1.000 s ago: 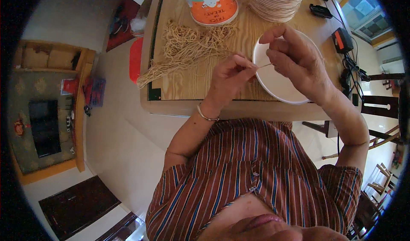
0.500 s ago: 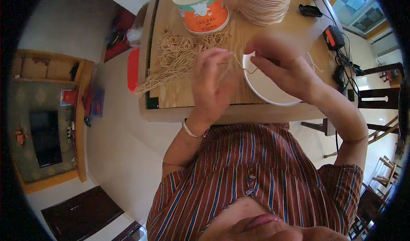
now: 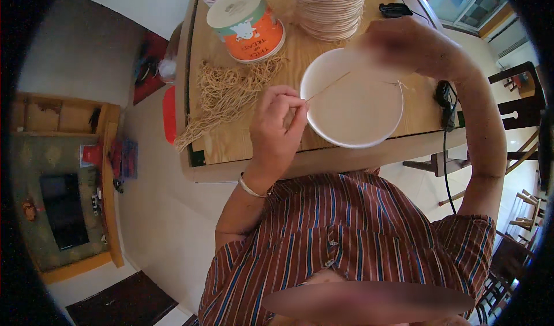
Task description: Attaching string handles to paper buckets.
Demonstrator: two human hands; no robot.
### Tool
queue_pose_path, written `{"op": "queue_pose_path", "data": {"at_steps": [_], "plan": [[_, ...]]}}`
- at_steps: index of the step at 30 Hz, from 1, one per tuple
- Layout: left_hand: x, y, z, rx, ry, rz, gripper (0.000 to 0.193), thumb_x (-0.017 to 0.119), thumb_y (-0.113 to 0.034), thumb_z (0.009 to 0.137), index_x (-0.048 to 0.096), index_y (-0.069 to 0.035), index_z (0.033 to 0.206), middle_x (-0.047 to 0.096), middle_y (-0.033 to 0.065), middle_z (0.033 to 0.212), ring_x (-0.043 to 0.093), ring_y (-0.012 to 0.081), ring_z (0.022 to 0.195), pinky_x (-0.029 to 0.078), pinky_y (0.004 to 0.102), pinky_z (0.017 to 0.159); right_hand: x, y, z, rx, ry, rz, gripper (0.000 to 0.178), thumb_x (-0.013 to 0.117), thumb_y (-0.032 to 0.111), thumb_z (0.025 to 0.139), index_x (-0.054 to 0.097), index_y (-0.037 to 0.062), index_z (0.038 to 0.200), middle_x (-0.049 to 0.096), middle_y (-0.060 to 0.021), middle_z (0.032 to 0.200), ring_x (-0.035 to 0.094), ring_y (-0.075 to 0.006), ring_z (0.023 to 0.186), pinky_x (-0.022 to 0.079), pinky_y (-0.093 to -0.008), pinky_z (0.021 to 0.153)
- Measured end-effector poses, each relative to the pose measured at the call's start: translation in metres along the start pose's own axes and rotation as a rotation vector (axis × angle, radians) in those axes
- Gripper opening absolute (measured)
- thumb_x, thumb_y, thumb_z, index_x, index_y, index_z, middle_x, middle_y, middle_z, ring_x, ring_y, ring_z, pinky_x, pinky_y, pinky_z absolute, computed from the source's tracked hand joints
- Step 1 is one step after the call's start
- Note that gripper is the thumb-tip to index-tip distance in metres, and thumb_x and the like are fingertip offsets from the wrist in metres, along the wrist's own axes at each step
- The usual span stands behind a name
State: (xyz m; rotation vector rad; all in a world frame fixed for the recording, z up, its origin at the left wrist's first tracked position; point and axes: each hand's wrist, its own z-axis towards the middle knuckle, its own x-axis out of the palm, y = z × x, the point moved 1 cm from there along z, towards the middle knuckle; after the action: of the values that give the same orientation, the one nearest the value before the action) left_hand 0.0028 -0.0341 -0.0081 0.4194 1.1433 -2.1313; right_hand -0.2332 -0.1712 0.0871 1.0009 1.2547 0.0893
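Your left hand (image 3: 276, 131), just left of the frame's centre, pinches 1 thin tan strand (image 3: 326, 86) between thumb and forefinger, fingers pressed together on its end. The strand runs up and right across the white paper plate (image 3: 355, 115) toward your right hand (image 3: 398, 46), which is blurred at upper right; you cannot tell how its fingers are set, though a small knot of strand shows at the plate's right rim.

Judge the strand as very light, limp and easy to snap or let slip: hold it near its end with fingertip pads, lightly taut. The plate looks light and flimsy and would slide on the bench (image 3: 242, 144) if nudged.

Count: 1 plate in use, 1 tall stack of plates (image 3: 330, 5) at top centre, 1 loose pile of strands (image 3: 222, 95) at the plate's left, 1 orange tub with a pale lid (image 3: 247, 23) lying tilted, a second orange tub partly cut off at the top edge, and dark cabled gadgets at the bench's right side.
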Motion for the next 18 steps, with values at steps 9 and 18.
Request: {"op": "queue_pose_path", "data": {"at_steps": [9,18], "plan": [[0.004,0.002,0.008,0.023,0.059,-0.119,0.013,0.067,0.001,0.081,0.055,-0.003,0.083,0.061,0.0092,0.088,0.062,0.0240,0.080,0.050,0.0335,0.071,0.017,-0.058,0.028,0.115,-0.199,0.270,0.009,0.064,0.013,0.092,0.063,0.0042,0.090,0.055,0.0045,0.077,0.047,-0.0017,0.069,0.041,-0.0200,0.060],[0.013,0.013,-0.002,-0.560,0.178,-0.595,0.004,0.059,-0.003,0.091,0.055,-0.002,0.091,0.060,0.0005,0.085,0.055,0.0051,0.075,0.048,0.0231,0.068,0.075,-0.108,0.027,0.327,-0.007,0.518,0.013,0.064,0.016,0.089,0.068,0.0036,0.086,0.066,-0.0005,0.078,0.060,-0.0104,0.073,0.051,-0.0285,0.066]]}}
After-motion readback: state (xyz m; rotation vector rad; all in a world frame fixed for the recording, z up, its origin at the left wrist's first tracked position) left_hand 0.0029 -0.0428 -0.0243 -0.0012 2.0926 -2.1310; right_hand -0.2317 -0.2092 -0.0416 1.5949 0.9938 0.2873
